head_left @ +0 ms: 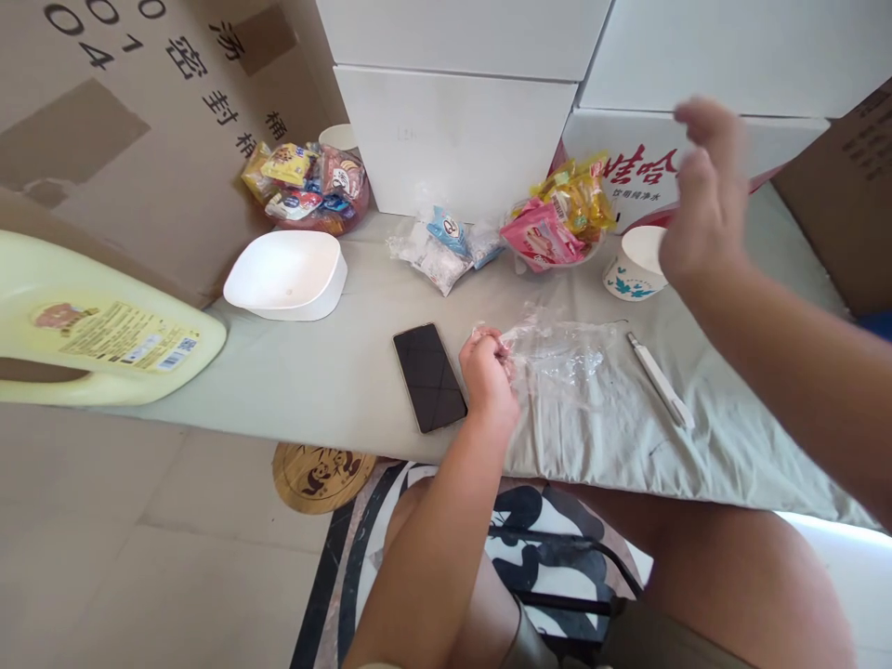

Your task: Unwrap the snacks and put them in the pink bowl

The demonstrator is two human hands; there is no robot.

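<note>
My left hand [490,372] is closed around one end of a crumpled clear plastic bag [564,358], which spreads over the cloth to the right. Just left of that hand lies a black smartphone [430,376], screen up. My right hand [707,200] is raised above the table at the right, slightly blurred, fingers apart and nothing visible in them. It partly covers a white paper cup [631,269] with blue-green leaf prints. Below it, a white box cutter or pen-like tool [659,379] rests on the cloth.
Toward the back are a bowl of packaged snacks [307,190], loose small packets [442,251] and another snack bowl [561,214]. A white plastic container [285,279] and a pale yellow jug [104,321] stand at left. White boxes [452,139] and a cardboard carton [139,111] border the table.
</note>
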